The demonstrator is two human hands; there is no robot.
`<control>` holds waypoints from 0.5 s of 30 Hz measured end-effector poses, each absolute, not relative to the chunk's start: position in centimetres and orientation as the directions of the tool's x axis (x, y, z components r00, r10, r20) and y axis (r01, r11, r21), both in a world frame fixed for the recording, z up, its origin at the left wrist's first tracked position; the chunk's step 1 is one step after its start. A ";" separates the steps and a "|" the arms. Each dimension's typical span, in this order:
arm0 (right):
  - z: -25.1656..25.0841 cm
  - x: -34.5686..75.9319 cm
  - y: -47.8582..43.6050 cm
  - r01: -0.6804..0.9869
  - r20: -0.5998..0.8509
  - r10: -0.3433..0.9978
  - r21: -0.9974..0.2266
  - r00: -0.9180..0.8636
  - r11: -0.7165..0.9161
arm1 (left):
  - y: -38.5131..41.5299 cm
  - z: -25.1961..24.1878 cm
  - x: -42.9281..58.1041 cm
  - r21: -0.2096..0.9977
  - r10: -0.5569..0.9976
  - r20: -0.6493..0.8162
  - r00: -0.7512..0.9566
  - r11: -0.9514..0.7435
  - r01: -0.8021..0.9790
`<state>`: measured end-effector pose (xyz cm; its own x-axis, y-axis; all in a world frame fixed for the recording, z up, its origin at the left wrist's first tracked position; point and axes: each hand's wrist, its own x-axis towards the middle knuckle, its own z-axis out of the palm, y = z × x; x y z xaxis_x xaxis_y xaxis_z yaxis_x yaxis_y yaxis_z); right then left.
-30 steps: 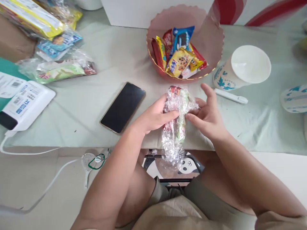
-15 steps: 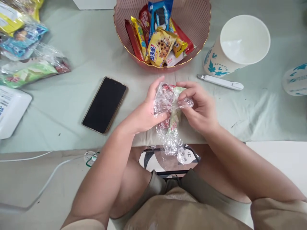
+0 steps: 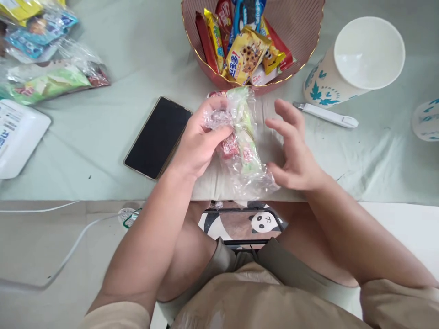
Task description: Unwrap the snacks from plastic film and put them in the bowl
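Note:
My left hand point(image 3: 197, 141) is closed round a clear plastic bag point(image 3: 242, 141) with red and green snack packs inside, held just above the table's near edge. Beside the bag's right side, my right hand point(image 3: 295, 151) has its fingers spread and grips nothing; its thumb is near the bag's lower corner. Just beyond the bag stands a pink ribbed basket point(image 3: 308, 41) filled with several wrapped snacks point(image 3: 245, 52).
A black phone point(image 3: 157, 137) lies left of my hands on the pale green cloth point(image 3: 113, 87). A white cup with blue leaves point(image 3: 356, 59) and a white pen-like tool point(image 3: 325, 114) are right. More bagged snacks point(image 3: 51, 77) and a white device point(image 3: 18, 137) sit far left.
My right hand has let go of the bag and opened out. My left hand has lifted and tilted the bag toward the basket.

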<state>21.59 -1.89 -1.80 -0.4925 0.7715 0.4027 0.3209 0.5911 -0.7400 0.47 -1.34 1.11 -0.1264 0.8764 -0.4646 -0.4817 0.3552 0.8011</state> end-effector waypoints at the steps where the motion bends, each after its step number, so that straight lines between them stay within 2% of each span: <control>1: -1.9 21.5 -2.0 0.295 0.413 0.737 -0.726 -0.535 0.621 | -1.3 1.0 0.5 0.795 0.874 -0.471 -0.120 0.362 -0.487; 3: -2.2 21.1 -2.3 0.278 0.417 0.709 -0.713 -0.569 0.643 | -1.4 0.8 0.6 0.804 0.884 -0.458 -0.097 0.365 -0.469; 9: -2.1 20.0 -2.6 0.265 0.456 0.733 -0.726 -0.504 0.634 | -1.8 1.0 1.0 0.799 0.872 -0.487 -0.052 0.421 -0.429; 12: -1.8 19.9 -2.4 0.318 0.371 0.796 -0.771 -0.478 0.551 | -2.0 1.3 0.8 0.784 0.860 -0.509 0.033 0.478 -0.395; 15: -1.6 19.7 -2.4 0.412 0.275 0.871 -0.796 -0.408 0.444 | -2.1 1.4 0.3 0.818 0.884 -0.447 0.135 0.465 -0.339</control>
<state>19.68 -2.38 -1.60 -0.4075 0.8707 0.2754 0.4118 0.4444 -0.7956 0.32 -2.11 1.36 0.1346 0.8843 -0.4470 -0.3392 0.4650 0.8177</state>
